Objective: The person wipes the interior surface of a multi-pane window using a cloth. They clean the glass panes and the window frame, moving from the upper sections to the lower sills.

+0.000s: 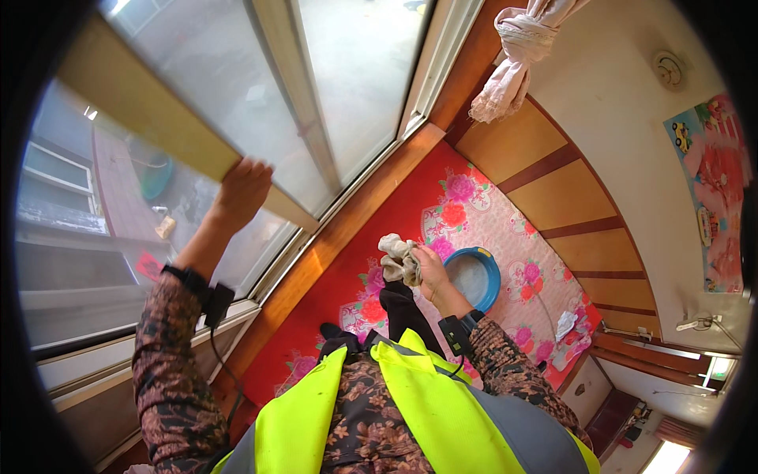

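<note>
My left hand (244,192) grips the edge of a pale window sash frame (177,127) at the upper left, its fingers curled over the frame. In my right hand (434,274) is a crumpled, greyish-white cloth (400,259), held in front of my body above the floral surface. Just right of that hand stands a blue plastic basin (491,283) with cloudy, whitish liquid (469,279) in it.
A red and pink floral cover (379,213) spreads underfoot, bordered by a wooden sill (349,219) along the sliding window track. A knotted pink curtain (524,44) hangs at the top right. A white crumpled item (566,325) lies near the cover's right edge.
</note>
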The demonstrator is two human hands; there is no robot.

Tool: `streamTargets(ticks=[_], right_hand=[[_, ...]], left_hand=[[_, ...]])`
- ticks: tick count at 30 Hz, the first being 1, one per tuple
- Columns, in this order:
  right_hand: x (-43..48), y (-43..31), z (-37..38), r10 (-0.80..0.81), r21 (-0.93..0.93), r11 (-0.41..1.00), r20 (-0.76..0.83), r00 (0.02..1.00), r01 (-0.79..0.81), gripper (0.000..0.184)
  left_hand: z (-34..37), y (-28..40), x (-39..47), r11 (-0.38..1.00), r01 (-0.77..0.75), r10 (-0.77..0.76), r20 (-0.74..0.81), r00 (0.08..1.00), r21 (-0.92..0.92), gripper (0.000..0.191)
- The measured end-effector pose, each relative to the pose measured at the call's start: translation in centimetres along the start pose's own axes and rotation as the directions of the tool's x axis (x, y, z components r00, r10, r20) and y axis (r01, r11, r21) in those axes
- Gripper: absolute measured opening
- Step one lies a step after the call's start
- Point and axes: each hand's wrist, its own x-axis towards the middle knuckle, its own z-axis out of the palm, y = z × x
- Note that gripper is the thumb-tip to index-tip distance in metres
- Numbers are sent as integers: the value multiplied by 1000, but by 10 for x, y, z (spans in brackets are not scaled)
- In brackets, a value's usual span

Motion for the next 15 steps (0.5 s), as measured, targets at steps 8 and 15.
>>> streamTargets(ticks=[8, 15], right_hand=[[3, 3, 39, 22, 124, 992, 40, 999, -27, 21], [10, 17, 62, 95, 105, 990, -30, 995, -92, 22]], left_hand=[[-76, 22, -221, 981, 185, -173, 184, 967, -49, 21], [-137, 61, -340, 799, 598, -504, 613, 608, 64, 23]])
